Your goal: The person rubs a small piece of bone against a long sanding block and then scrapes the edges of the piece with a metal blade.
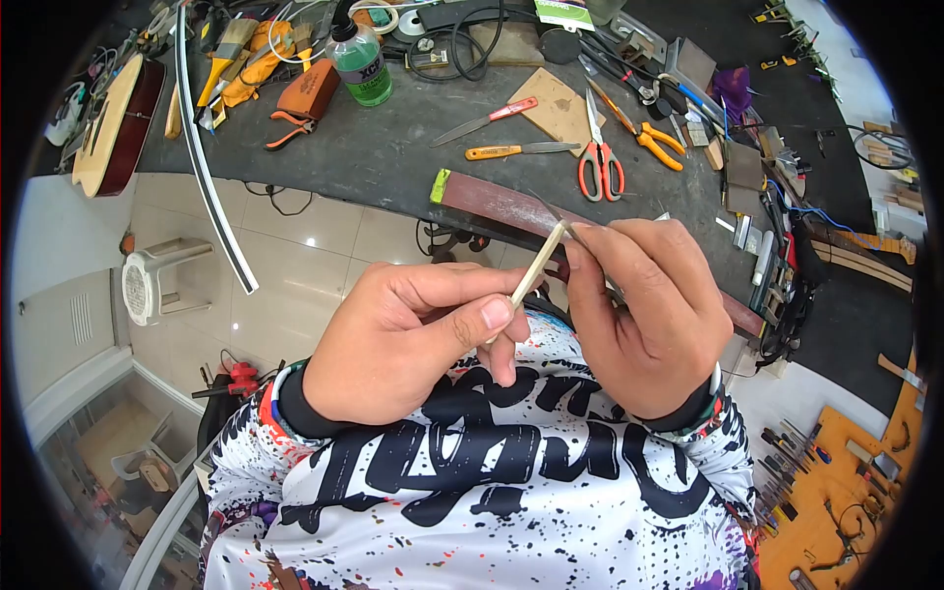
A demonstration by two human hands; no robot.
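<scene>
In the head view, my left hand (pixel 423 320) pinches a thin pale strip (pixel 536 268) between thumb and fingers. The strip tilts up and to the right, toward my other hand. My right hand (pixel 654 305) is closed on a thin dark blade (pixel 551 208), whose pointed tip shows beyond my fingertips, by the strip's upper end. Most of the blade's length is hidden by my fingers. Behind both hands, a long reddish-brown sanding bar (pixel 501 208) with a yellow-green end lies along the bench edge.
On the dark bench (pixel 413 177) lie a red-handled knife (pixel 487 122), an orange-handled knife (pixel 516 150), scissors (pixel 598 157) and orange pliers (pixel 654 143). A green bottle (pixel 362 64) stands behind. A white-and-black strip (pixel 202 162) overhangs the left edge, near a white stool (pixel 157 280).
</scene>
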